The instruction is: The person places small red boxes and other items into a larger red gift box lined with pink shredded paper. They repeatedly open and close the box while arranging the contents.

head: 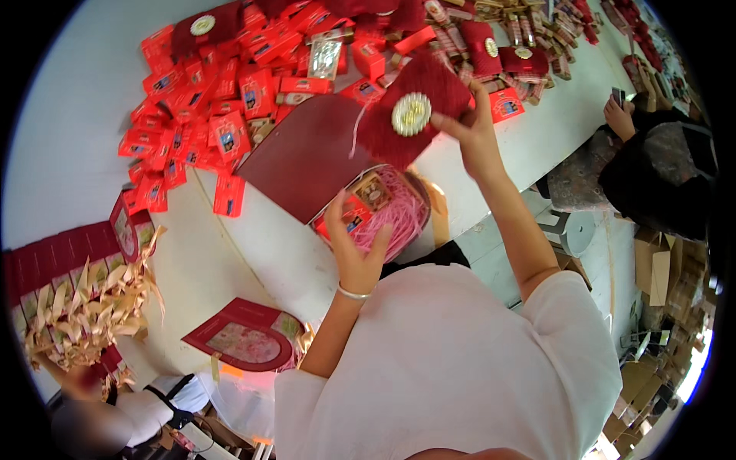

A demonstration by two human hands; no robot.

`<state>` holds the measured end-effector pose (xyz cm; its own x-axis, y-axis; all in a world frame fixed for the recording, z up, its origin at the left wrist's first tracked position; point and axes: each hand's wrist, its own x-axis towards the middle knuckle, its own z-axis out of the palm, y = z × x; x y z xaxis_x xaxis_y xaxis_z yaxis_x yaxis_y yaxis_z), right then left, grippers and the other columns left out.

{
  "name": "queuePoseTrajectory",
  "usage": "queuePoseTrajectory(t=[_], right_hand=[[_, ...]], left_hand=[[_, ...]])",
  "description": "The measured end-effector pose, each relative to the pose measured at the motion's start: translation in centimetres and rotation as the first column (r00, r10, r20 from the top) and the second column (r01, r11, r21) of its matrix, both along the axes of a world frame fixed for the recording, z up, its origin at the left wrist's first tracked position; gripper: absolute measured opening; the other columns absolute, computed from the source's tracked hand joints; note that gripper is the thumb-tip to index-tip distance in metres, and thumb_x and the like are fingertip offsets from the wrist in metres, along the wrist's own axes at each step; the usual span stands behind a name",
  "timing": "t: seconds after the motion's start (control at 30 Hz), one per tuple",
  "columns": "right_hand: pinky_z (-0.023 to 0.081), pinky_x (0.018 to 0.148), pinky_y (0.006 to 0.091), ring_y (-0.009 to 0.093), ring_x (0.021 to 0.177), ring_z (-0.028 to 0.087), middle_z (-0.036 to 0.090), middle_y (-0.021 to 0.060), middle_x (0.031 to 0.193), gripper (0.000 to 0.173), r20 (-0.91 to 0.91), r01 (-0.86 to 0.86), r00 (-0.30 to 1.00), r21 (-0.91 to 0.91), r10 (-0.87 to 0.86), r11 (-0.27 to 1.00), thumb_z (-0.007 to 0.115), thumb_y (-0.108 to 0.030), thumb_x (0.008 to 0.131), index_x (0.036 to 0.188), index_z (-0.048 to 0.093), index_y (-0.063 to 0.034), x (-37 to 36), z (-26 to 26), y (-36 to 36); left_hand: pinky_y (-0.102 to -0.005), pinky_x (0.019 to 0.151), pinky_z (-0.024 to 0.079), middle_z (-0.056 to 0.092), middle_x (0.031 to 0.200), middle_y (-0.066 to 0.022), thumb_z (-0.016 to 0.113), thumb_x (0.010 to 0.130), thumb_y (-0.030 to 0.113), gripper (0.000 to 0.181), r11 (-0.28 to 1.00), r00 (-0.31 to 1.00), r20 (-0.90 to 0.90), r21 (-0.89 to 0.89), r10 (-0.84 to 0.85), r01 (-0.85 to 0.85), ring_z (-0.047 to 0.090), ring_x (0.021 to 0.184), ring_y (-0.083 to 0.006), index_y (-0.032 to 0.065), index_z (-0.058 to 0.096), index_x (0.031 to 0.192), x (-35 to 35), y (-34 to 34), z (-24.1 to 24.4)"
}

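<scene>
A dark red fabric pouch (382, 129) with a round gold-and-white ornament hangs from my right hand (474, 135), its edge between my thumb and fingers. Below it stands a gift box with its dark red lid (310, 155) folded back. Inside the box lie pink paper shreds (397, 215), a small brown patterned packet (372, 191) and a red printed carton (352, 217). My left hand (357, 253) is at the box's near left side, fingers spread over its edge and the shreds; whether it grips the wall I cannot tell.
Many small red cartons (230, 138) are heaped beyond the box, with more pouches (482, 49) and wrapped tubes (520, 29) behind. A closed gift box (247, 339) lies at the near left; rows of ribboned boxes (75, 299) stand farther left. One person (650, 167) is at right, another (138, 414) at lower left.
</scene>
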<state>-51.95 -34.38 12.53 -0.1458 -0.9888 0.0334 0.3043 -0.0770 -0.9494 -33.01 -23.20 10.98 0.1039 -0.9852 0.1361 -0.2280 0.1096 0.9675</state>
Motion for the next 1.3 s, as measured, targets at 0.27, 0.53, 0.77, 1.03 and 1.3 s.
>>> queuePoseTrajectory(t=[0.27, 0.53, 0.77, 1.03, 1.3], right_hand=[[0.039, 0.087, 0.0324, 0.021, 0.099, 0.05, 0.046, 0.0111, 0.115, 0.057, -0.385, -0.357, 0.802, 0.303, 0.456, 0.883, 0.069, -0.018, 0.07, 0.115, 0.038, -0.0025, 4.3, -3.9, 8.9], [0.042, 0.076, 0.0344, 0.026, 0.089, 0.054, 0.055, 0.0182, 0.097, 0.051, -0.45, -0.662, 0.49, 0.366, 0.747, 0.655, 0.068, -0.019, 0.066, 0.106, 0.044, 0.0024, 7.6, -13.3, 10.9], [0.043, 0.071, 0.0362, 0.031, 0.082, 0.056, 0.057, 0.022, 0.087, 0.05, -0.592, -0.605, 0.092, 0.605, 0.801, 0.517, 0.068, -0.03, 0.065, 0.096, 0.051, 0.0055, 7.8, -14.6, 9.3], [0.045, 0.066, 0.0389, 0.03, 0.075, 0.058, 0.06, 0.017, 0.075, 0.035, -0.684, -0.276, 0.458, 0.498, 0.568, 0.822, 0.055, -0.035, 0.075, 0.078, 0.063, -0.0014, 10.2, -11.8, 6.7], [0.044, 0.057, 0.0325, 0.019, 0.058, 0.055, 0.058, 0.0108, 0.067, 0.016, -0.423, -0.211, 0.86, 0.218, 0.287, 0.953, 0.055, -0.015, 0.078, 0.083, 0.062, -0.0016, 8.3, -12.0, 4.1]], left_hand=[[-0.0277, 0.084, 0.04, 0.048, 0.107, -0.0086, 0.06, 0.07, -0.002, 0.049, 0.991, 0.929, -0.37, 0.129, 0.022, 0.028, 0.048, 0.096, -0.0184, 0.0004, 0.043, 0.116, 7.1, -0.3, 0.0], [-0.0308, 0.078, 0.041, 0.055, 0.099, -0.0104, 0.061, 0.07, 0.007, 0.036, 0.931, 0.783, 0.507, 0.156, -0.361, 0.329, 0.051, 0.092, -0.0228, 0.0069, 0.058, 0.106, 9.0, 0.2, -6.5], [-0.0419, 0.097, 0.024, 0.031, 0.125, -0.021, 0.065, 0.07, 0.024, 0.057, 0.997, 0.785, 0.617, -0.07, 0.062, -0.024, 0.029, 0.116, -0.0365, 0.0059, 0.042, 0.119, 6.7, 3.4, -8.5], [-0.0396, 0.1, 0.021, 0.022, 0.131, -0.0219, 0.067, 0.071, 0.029, 0.082, 0.938, 0.938, 0.189, 0.141, 0.29, -0.318, 0.024, 0.121, -0.0337, -0.0037, 0.018, 0.129, 7.9, 3.1, -12.9], [-0.037, 0.1, 0.023, 0.013, 0.135, -0.0217, 0.059, 0.078, 0.018, 0.072, 0.976, 0.941, 0.293, 0.082, 0.168, -0.2, 0.023, 0.124, -0.0298, 0.0022, 0.015, 0.133, 5.5, 2.8, -12.5]])
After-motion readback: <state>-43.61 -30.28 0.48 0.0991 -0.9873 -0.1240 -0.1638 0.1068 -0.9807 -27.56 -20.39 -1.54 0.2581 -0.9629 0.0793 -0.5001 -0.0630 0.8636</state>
